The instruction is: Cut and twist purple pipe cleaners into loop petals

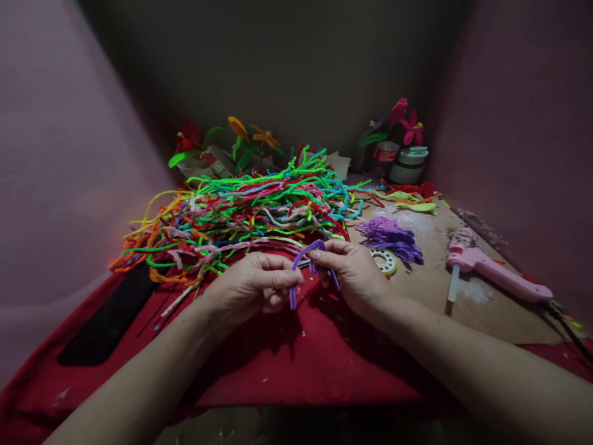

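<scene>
A purple pipe cleaner is bent into a loop and held between both hands, above the red cloth. My left hand pinches one length of it between thumb and fingers, with a short end hanging below. Around the looped part, my right hand is closed, and another purple end sticks out under its fingers. Just behind the hands lies a big heap of pipe cleaners in many colours. Beside my right hand rest a white disc with holes and a bundle of purple pipe cleaners.
A pink glue gun lies on a cardboard sheet at right, its cord running off the edge. On the left is a black flat object. Fuzzy flowers and a lidded jar stand at the back.
</scene>
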Tool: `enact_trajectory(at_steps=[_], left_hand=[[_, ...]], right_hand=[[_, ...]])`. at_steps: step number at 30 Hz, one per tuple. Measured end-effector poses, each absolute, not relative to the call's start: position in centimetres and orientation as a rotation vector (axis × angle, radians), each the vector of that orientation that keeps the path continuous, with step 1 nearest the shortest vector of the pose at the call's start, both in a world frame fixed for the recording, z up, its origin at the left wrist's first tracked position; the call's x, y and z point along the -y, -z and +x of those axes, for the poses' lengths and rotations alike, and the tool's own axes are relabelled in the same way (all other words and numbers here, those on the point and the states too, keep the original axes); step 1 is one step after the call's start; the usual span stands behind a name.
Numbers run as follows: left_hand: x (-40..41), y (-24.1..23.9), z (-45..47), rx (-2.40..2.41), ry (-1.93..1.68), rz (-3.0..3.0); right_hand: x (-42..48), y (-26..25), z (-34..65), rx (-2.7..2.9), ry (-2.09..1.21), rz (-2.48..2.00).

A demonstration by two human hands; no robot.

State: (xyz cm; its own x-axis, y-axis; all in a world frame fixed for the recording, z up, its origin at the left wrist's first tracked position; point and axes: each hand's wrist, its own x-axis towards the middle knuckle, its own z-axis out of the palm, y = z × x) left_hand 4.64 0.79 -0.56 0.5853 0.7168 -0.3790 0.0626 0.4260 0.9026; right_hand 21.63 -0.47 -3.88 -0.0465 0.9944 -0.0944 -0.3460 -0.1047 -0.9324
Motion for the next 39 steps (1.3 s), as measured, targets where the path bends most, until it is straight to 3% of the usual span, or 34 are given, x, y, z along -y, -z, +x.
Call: enact_trajectory(at_steps=[12, 22, 29, 39], left_hand=[[0.9, 1.3, 6.2, -1.090, -1.113, 2.049], [0.8, 2.3, 5.8, -0.846, -1.102, 2.713], [0.7, 2.3, 6.0, -0.947, -0.965, 2.713], [0.6, 1.7, 6.2, -0.939, -0.670, 1.847]], right_hand=[[1.3, 3.8, 21.0, 0.970, -1.478, -1.058], [1.2, 3.5, 21.2, 0.987, -1.492, -1.164], [1.4, 3.2, 21.2, 0.953, -1.567, -1.130], [1.0, 3.9, 21.3, 0.780, -1.816, -0.884]])
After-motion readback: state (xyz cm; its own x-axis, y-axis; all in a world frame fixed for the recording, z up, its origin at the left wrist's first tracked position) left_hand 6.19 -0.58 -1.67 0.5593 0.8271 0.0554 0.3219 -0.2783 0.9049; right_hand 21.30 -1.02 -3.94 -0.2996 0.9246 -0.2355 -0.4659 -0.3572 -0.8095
